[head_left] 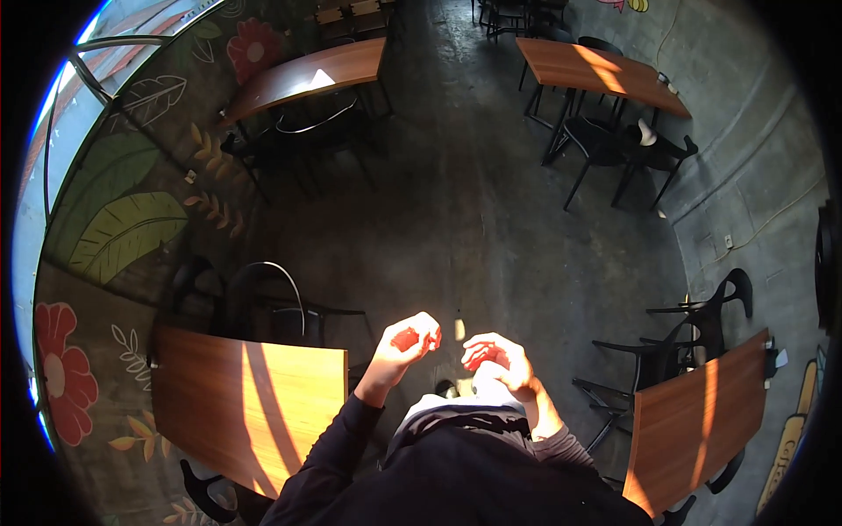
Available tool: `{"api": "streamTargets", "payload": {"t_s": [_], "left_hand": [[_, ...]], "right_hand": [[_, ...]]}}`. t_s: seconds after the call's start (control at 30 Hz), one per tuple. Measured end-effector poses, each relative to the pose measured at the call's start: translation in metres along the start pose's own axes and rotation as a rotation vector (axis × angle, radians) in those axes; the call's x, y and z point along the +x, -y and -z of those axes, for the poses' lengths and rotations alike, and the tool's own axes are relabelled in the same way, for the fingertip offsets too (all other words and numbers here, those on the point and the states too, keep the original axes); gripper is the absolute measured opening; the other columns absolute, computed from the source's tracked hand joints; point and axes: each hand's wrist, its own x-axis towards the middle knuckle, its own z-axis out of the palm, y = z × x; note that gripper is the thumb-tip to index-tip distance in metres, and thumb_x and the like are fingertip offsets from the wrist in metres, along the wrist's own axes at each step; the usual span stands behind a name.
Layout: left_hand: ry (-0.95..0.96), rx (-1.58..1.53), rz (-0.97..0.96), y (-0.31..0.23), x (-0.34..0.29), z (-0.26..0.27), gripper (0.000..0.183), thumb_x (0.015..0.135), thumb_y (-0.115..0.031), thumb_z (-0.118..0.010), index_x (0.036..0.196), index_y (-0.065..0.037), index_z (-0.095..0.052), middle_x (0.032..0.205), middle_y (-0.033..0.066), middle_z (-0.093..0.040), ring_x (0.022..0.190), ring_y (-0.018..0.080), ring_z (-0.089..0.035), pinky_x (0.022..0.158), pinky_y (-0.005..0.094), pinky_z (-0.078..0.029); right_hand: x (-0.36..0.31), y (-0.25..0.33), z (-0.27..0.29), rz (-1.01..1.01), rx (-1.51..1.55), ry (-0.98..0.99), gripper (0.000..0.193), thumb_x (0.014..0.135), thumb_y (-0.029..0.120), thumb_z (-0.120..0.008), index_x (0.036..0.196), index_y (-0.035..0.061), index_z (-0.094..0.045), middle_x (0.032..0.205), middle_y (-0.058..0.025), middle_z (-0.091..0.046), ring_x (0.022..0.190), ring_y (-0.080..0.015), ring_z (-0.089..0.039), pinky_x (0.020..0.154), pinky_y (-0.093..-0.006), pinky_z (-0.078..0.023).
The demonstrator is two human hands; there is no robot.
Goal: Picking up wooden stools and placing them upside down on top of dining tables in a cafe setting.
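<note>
In front of my body, both bare hands are raised in bright sunlight. My left hand [410, 339] has its fingers curled in toward the palm, and I see nothing in it. My right hand [502, 358] is held a little apart from it, its fingers loosely bent with gaps between them and holding nothing visible. Neither hand touches the furniture. Nearest to the left forearm is a brown wooden table [206, 373]. Another wooden table [671, 430] stands farther off to the right.
Black chairs [675, 355] stand by the right table, and a dark chair [272, 307] is behind the left one. Two more wooden tables, far left [307, 81] and far right [601, 74], flank the grey concrete floor [438, 228]. Painted leaves [127, 232] cover the left wall.
</note>
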Motion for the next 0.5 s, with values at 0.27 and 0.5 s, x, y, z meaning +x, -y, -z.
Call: {"api": "streamTargets", "payload": {"t_s": [0.27,0.5], "left_hand": [[0.277,0.069,-0.052,-0.010,0.181,0.033,0.011,0.086,-0.008,-0.059,0.082,-0.007,-0.049,0.093,0.0062,-0.053,0.085,0.0159,-0.051,0.079,0.0305,-0.043],[0.093,-0.061,-0.134,-0.026,0.317,0.069,0.020,0.086,-0.011,-0.064,0.078,-0.008,-0.047,0.092,0.0086,-0.052,0.086,0.0198,-0.053,0.080,0.0348,-0.044]], "right_hand": [[0.103,0.028,0.124,0.074,-0.023,-0.262,0.038,0.085,0.016,-0.056,0.119,-0.0005,-0.056,0.097,-0.0088,-0.063,0.089,-0.0152,-0.061,0.083,-0.0282,-0.049],[0.264,0.081,0.215,0.086,0.014,-0.132,0.034,0.090,0.017,-0.055,0.119,-0.0004,-0.056,0.097,-0.0077,-0.063,0.090,-0.0133,-0.059,0.085,-0.0281,-0.048]]}}
